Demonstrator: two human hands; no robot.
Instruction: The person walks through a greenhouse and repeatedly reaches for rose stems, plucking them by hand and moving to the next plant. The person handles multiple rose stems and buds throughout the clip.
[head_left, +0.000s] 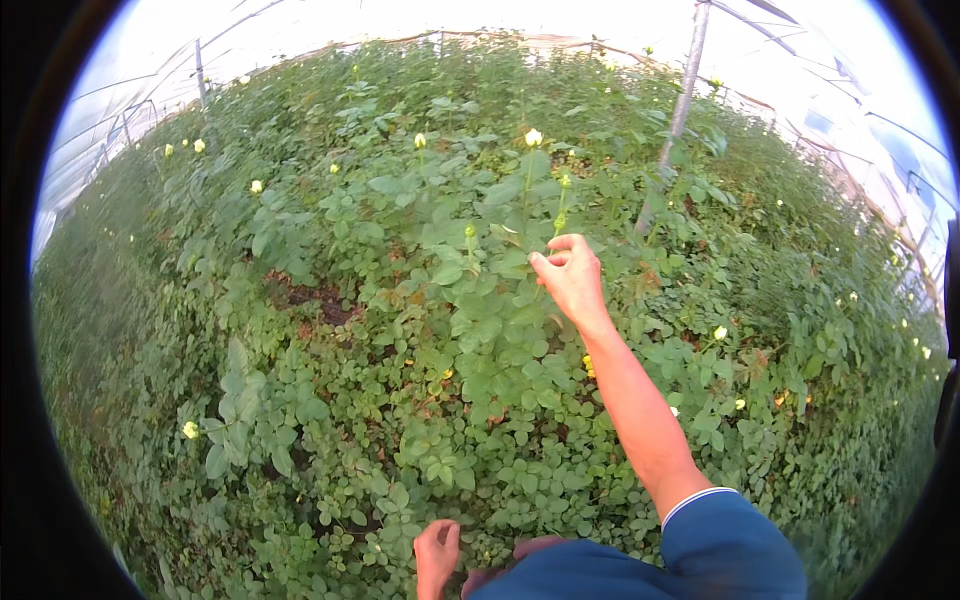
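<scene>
My right hand (571, 276) reaches out over the rose bushes, thumb and fingers bent close to a thin green stem with a small green bud (560, 221). Whether the fingers pinch the stem cannot be told. Just beyond, a pale rose bloom (533, 138) stands upright on a long stem, and another green bud (470, 231) rises left of the hand. Low in the view, near my body, my left hand (437, 549) hangs over the leaves with its fingers curled; nothing can be made out in it.
Dense rose foliage (435, 442) surrounds both hands. A metal post (679, 112) leans up at the right, beyond the right hand. Pale blooms dot the bushes, among them one at the lower left (190, 430) and one at the right (720, 332). Greenhouse framing arches overhead.
</scene>
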